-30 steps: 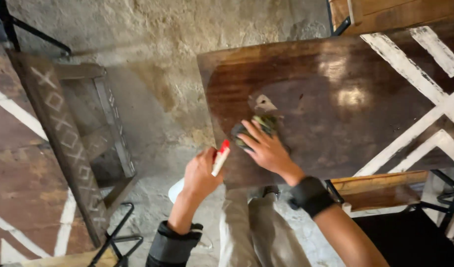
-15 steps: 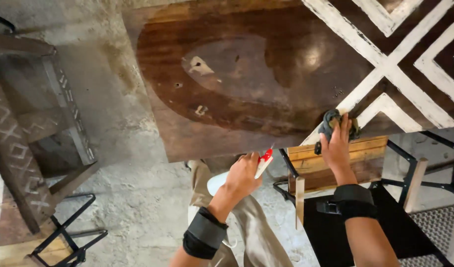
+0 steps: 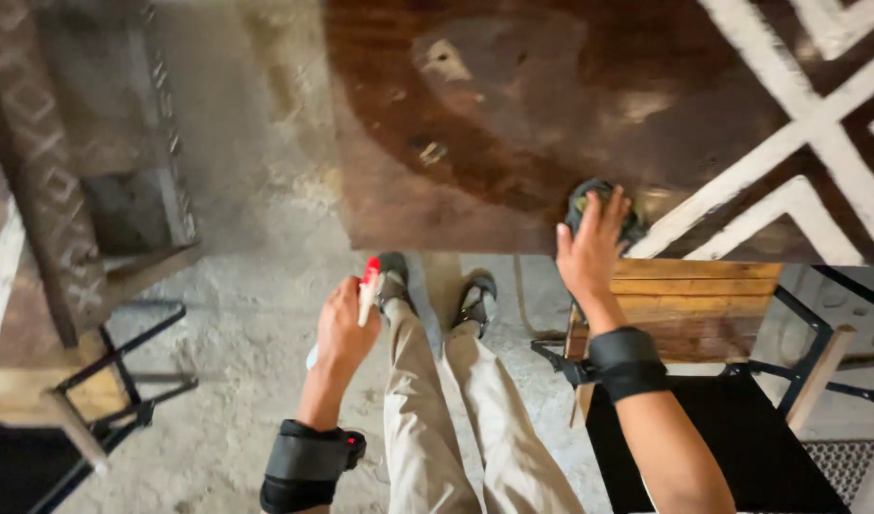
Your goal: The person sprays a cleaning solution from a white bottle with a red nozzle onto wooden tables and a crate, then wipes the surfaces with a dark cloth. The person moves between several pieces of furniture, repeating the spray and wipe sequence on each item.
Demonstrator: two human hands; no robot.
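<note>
My right hand point(image 3: 589, 249) presses flat on a dark, wadded cloth point(image 3: 589, 202) at the near edge of a brown wooden tabletop point(image 3: 513, 124) with white painted lines. A wet, darker patch spreads across the wood above the cloth. My left hand point(image 3: 346, 324) hangs over the floor and grips a white spray bottle with a red nozzle point(image 3: 368, 286). Both wrists wear black bands. My legs in tan trousers and dark sandals stand below the table edge.
A slatted wooden chair with a black metal frame point(image 3: 703, 305) stands at my right, under the table edge. Another patterned wooden table point(image 3: 47, 190) and a black metal frame point(image 3: 113, 381) are on the left. The floor is rough concrete point(image 3: 246, 314).
My right hand slid the cloth from mid-table toward the near right edge, leaving a wet patch. The view shifted right along the table. My left hand still holds the bottle.
</note>
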